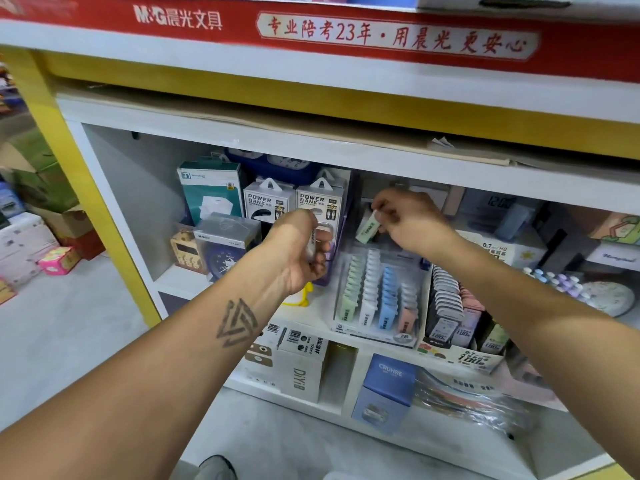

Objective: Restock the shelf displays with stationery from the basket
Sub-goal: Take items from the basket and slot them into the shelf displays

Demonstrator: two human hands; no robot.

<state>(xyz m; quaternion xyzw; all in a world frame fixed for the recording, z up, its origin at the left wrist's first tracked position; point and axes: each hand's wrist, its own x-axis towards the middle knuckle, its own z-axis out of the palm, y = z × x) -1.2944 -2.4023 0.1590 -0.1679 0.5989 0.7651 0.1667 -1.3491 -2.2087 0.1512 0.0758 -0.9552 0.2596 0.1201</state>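
Observation:
My right hand (pixel 407 220) pinches a pale green eraser (pixel 367 227) by its top end, holding it tilted above the back of a clear display tray (pixel 377 332). The tray holds rows of green, white, blue and pink erasers. My left hand (pixel 299 249) is curled round several small white items (pixel 311 245), just left of the tray and in front of the power bank boxes (pixel 320 206). No basket is in view.
To the right of the tray stands a display of pencil lead cases (pixel 453 317). Clocks and boxed goods (pixel 211 192) fill the shelf's left side. A lower shelf holds a white box (pixel 298 368) and a blue box (pixel 388 393). Cartons (pixel 59 261) lie on the floor at left.

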